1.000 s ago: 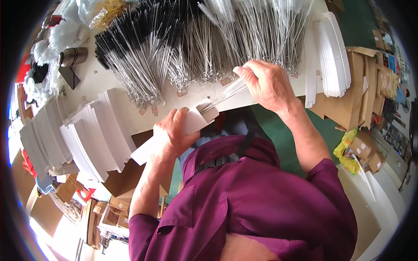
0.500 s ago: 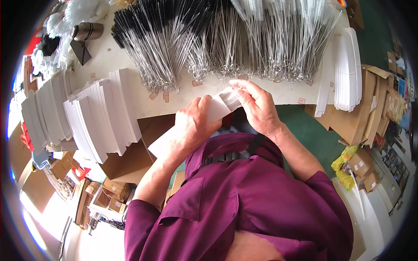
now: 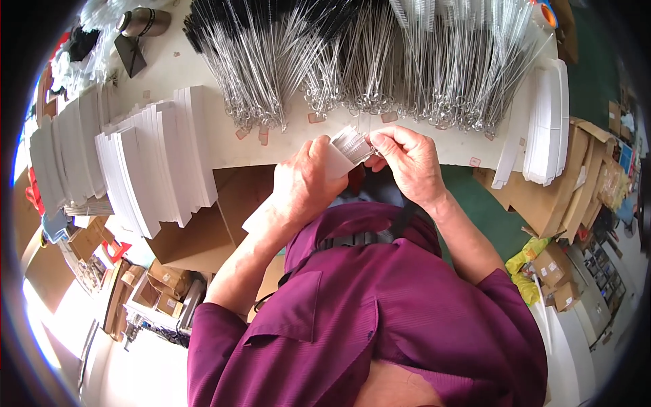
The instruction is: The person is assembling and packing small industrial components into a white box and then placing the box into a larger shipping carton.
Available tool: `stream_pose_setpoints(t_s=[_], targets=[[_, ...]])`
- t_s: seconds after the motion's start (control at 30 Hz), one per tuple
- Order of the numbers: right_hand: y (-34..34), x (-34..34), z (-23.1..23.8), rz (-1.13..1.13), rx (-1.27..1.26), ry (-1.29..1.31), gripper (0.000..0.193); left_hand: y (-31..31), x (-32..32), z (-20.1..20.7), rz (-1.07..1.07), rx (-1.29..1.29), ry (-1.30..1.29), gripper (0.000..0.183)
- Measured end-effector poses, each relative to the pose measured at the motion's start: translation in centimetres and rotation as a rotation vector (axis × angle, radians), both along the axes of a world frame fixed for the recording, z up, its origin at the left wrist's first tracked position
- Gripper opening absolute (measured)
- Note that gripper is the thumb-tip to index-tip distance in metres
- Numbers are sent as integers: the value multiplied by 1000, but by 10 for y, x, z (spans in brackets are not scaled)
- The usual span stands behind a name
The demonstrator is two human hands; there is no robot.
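Grip of left hand (image 3: 302,183) wrapped around narrow white cardboard carton (image 3: 337,165), at near edge of pale bench (image 3: 159,64); slim pale-bristled wire brushes (image 3: 350,142) showed in its mouth. Right hand (image 3: 411,163) pinched close there, hold unclear. Called for light squeeze, mouth uncrushed, bristles aligned.

Shirt (image 3: 434,298) purple, fine-lined. Box (image 3: 336,163) white; brushes (image 3: 350,143) inside silvery. Bundle stems (image 3: 254,78) silver, bristles (image 3: 215,19) black, whitish. Tabletop (image 3: 166,76) off-white. Floor (image 3: 475,203) green.

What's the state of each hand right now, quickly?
Left hand: closed around a long, slim white cardboard box.
Right hand: closed at the box's open end; whether it grips the thin, pale-bristled wire brushes there cannot be told.
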State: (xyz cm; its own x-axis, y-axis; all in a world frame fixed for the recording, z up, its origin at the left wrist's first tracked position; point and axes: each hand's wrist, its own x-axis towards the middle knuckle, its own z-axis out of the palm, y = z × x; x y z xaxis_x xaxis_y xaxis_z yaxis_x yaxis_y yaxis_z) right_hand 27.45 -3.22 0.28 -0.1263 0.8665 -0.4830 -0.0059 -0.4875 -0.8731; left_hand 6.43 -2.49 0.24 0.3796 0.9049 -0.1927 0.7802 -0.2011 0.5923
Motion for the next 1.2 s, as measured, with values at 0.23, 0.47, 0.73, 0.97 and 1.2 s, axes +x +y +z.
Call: stream_pose_setpoints(t_s=[0.23, 0.47, 0.73, 0.97, 1.2], targets=[[1, 14, -4, 8, -109, 164, 24, 3, -5, 1, 27, -125, 74, 49], [-2, 8, -3, -20, -145, 185, 16, -1, -7, -5, 12, -101, 63, 44], [-3, -5, 1, 2, -74, -13, 20, -5, -3, -5, 6, -159, 15, 45], [-3, -4, 0, 64, 89, -114, 16, -4, -3, -6, 10, -150, 16, 45], [-6, -10, -9, 59, 312, -340, 10, -6, 0, -3, 11, -139, -22, 44]])
